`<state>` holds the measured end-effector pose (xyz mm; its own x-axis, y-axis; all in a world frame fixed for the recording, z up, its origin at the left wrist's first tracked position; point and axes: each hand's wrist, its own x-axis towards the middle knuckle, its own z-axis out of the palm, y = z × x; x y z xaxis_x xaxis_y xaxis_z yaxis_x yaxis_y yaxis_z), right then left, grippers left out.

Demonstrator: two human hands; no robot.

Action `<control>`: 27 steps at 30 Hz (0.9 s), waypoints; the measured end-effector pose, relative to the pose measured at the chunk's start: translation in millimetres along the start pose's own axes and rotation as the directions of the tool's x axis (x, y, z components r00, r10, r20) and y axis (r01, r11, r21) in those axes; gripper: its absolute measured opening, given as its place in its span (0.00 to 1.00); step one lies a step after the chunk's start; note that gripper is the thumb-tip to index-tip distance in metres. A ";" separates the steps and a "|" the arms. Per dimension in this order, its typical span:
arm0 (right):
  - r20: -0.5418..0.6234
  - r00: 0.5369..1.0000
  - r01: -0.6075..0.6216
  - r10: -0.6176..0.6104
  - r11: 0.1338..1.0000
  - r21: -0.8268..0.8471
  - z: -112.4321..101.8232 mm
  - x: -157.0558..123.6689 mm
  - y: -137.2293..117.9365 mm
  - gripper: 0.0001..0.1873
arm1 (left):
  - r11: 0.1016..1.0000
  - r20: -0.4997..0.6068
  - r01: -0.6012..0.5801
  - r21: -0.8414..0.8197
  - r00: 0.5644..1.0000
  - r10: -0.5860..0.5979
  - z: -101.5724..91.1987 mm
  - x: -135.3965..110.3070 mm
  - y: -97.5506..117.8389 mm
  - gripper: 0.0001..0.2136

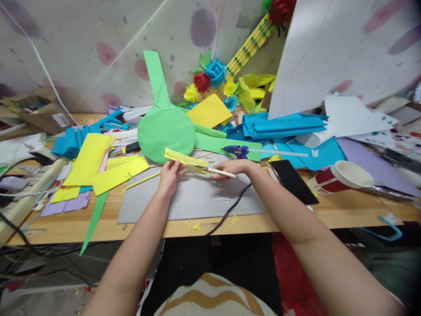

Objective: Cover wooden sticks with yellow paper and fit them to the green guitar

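Note:
My left hand (169, 174) pinches the left end of a strip of yellow crepe paper (184, 159) that is wrapped along a thin wooden stick (221, 172). The stick's bare right end is gripped by my right hand (232, 168), its fingers closed round it. Both hands hover just above the far edge of a grey cutting mat (194, 199) on the wooden table (345, 210). A blue glue gun (237, 151) lies just behind my right hand, and its black cord (230, 210) trails across the mat.
A green paddle-shaped paper cutout (164, 127) lies behind the hands. Yellow sheets (98, 166) cover the left side and blue paper stacks (283, 125) the right. A black phone (294, 181) and a tipped red paper cup (340, 176) lie to the right. Paper flowers (210, 81) stand by the wall.

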<state>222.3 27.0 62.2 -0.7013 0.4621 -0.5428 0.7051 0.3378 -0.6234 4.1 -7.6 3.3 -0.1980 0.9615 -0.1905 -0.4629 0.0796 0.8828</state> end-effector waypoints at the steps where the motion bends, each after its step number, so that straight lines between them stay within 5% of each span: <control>1: 0.013 1.000 -0.008 0.007 1.000 0.011 -1.1 -1.3 0.1 0.25 | 1.000 0.003 0.004 0.006 1.000 -0.004 0.3 -0.8 0.0 0.09; 27: -0.004 1.000 0.027 -0.026 0.993 0.117 -6.2 6.5 2.0 0.26 | 0.998 0.101 0.056 -0.021 0.993 -0.053 7.4 -8.4 -4.9 0.11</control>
<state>219.8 35.8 60.9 -0.7192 0.4562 -0.5241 0.6693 0.2521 -0.6989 14.5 -14.2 3.7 -0.0850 0.9775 -0.1932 -0.4917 0.1275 0.8614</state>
